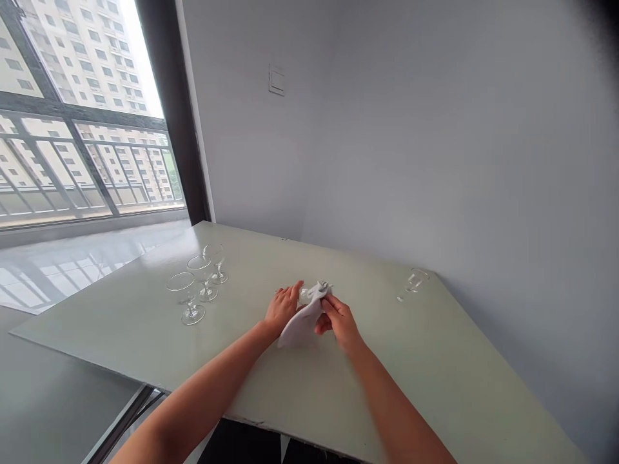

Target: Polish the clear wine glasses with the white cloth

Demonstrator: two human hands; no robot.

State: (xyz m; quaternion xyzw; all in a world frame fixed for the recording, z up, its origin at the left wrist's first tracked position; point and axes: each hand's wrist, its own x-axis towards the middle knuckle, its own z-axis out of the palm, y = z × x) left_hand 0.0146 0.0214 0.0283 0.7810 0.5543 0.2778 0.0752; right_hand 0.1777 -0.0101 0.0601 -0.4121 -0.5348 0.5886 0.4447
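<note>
My left hand [284, 305] is wrapped round a clear glass [304, 296], most of it hidden by my fingers and a white cloth [300, 327]. With my right hand [338, 318] I pinch the cloth against the glass's right end. The cloth hangs down between both hands, just above the table. Off to the left, three clear stemmed glasses stand upright in a slanting row: a near one [182, 289], a middle one [206, 278] and a far one [218, 261].
The pale glass-topped table [387, 361] reaches back to the grey walls. Near its right back edge is another clear glass [416, 280]; whether it stands or lies I cannot tell. A large window [87, 122] is at the left, and a light switch [277, 80] is on the wall.
</note>
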